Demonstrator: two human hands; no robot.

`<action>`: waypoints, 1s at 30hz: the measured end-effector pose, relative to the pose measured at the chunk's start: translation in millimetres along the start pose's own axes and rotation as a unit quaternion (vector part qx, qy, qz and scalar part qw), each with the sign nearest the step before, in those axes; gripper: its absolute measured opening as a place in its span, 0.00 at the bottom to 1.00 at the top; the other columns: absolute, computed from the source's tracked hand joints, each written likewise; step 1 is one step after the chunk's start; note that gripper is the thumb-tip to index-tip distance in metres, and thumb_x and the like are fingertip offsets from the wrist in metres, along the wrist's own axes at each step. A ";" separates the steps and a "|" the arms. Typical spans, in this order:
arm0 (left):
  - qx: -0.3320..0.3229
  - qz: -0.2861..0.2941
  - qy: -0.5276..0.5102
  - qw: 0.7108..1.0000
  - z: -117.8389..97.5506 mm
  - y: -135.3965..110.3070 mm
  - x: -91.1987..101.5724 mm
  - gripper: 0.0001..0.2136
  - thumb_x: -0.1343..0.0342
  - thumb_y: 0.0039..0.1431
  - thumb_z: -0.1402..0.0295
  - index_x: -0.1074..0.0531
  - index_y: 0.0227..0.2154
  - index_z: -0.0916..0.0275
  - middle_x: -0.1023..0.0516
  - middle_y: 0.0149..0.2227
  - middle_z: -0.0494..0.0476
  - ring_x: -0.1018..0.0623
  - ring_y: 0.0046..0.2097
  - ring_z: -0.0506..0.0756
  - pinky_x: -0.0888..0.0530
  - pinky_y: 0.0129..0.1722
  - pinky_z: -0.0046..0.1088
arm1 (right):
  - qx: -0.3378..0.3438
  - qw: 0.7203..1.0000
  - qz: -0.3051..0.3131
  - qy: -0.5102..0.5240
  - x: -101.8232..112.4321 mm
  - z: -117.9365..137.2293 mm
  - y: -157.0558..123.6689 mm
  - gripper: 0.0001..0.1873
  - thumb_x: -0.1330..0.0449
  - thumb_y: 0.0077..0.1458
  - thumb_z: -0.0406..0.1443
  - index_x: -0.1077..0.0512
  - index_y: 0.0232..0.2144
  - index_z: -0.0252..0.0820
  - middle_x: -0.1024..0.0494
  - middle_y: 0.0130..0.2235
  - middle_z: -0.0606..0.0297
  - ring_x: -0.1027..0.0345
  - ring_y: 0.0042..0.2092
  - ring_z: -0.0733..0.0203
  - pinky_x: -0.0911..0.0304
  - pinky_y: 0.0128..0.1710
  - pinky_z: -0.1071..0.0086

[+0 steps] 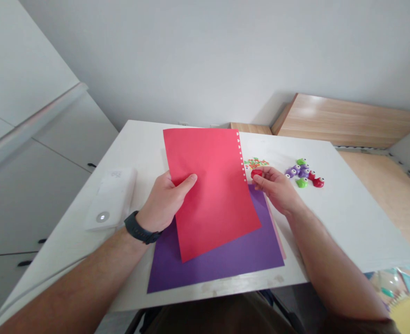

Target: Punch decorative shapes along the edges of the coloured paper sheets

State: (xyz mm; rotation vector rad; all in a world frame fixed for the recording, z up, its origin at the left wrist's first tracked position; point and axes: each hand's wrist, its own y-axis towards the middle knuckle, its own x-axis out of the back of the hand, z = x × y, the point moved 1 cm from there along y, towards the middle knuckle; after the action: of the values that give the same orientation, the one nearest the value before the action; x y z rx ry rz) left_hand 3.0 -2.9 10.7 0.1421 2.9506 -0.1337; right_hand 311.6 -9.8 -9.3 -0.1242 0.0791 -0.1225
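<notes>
My left hand (pixel 170 197) grips the left side of a red sheet of paper (pixel 215 185), thumb on top, and holds it raised above the table. Small punched holes run in a row down the sheet's upper right edge. Just right of that edge, my right hand (pixel 274 185) pinches a small red craft punch (pixel 257 173), partly covered by the fingers. Whether the punch touches the paper I cannot tell. Beneath the red sheet lies purple paper (pixel 222 273), with a pink sheet (pixel 277 234) showing at its right side.
Green and orange paper confetti (pixel 256 163) lies scattered behind my right hand. Several more craft punches (pixel 304 172) with bulging eyes, in purple, green and red, sit to the right. A white device (pixel 112 199) with a lit button stands on the table's (pixel 337 218) left side.
</notes>
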 end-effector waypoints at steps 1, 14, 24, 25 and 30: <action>0.001 -0.001 0.000 1.000 0.0 0.2 0.3 0.22 0.29 0.62 0.55 0.18 0.56 0.57 0.18 0.61 0.62 0.22 0.66 0.69 0.23 0.63 0.49 | -0.006 1.000 0.015 0.000 -1.3 -0.3 -1.4 0.24 0.19 0.46 0.46 0.21 0.41 0.44 0.18 0.36 0.66 0.26 0.37 0.61 0.34 0.37 0.66; -0.002 -0.007 0.007 1.000 -5.5 -1.5 -1.5 0.22 0.29 0.62 0.55 0.18 0.57 0.56 0.17 0.61 0.60 0.18 0.60 0.67 0.25 0.66 0.49 | -0.024 0.998 0.050 -0.006 -2.1 0.7 -3.2 0.21 0.20 0.49 0.43 0.19 0.42 0.43 0.18 0.35 0.66 0.27 0.36 0.62 0.34 0.38 0.66; -0.029 -0.011 0.010 0.999 -6.0 -1.2 -2.2 0.21 0.29 0.61 0.54 0.17 0.55 0.54 0.17 0.59 0.57 0.18 0.59 0.67 0.24 0.66 0.49 | -0.047 0.998 0.049 -0.017 -3.0 4.0 -5.8 0.22 0.22 0.51 0.49 0.17 0.43 0.42 0.18 0.36 0.63 0.26 0.35 0.62 0.36 0.32 0.68; -0.029 -0.013 0.009 0.999 -6.0 -1.1 -2.4 0.22 0.29 0.61 0.53 0.17 0.55 0.55 0.16 0.59 0.58 0.18 0.59 0.67 0.24 0.66 0.49 | -0.047 0.998 0.046 -0.019 -3.3 5.0 -6.1 0.22 0.22 0.51 0.49 0.18 0.42 0.42 0.18 0.36 0.63 0.26 0.35 0.62 0.36 0.32 0.68; -0.024 -0.010 0.003 1.000 -6.5 -1.2 -2.5 0.21 0.28 0.60 0.53 0.17 0.53 0.55 0.16 0.59 0.58 0.18 0.60 0.68 0.25 0.66 0.50 | -0.047 0.998 0.041 -0.029 -4.3 8.5 -6.9 0.23 0.22 0.51 0.50 0.18 0.42 0.42 0.19 0.35 0.64 0.28 0.34 0.62 0.38 0.30 0.69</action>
State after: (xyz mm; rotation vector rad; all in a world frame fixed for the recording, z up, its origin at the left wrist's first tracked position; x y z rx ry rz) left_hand 4.1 -3.6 17.6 0.1061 2.9582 -0.0638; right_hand 307.3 -15.0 0.2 -0.2179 0.0322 -0.0331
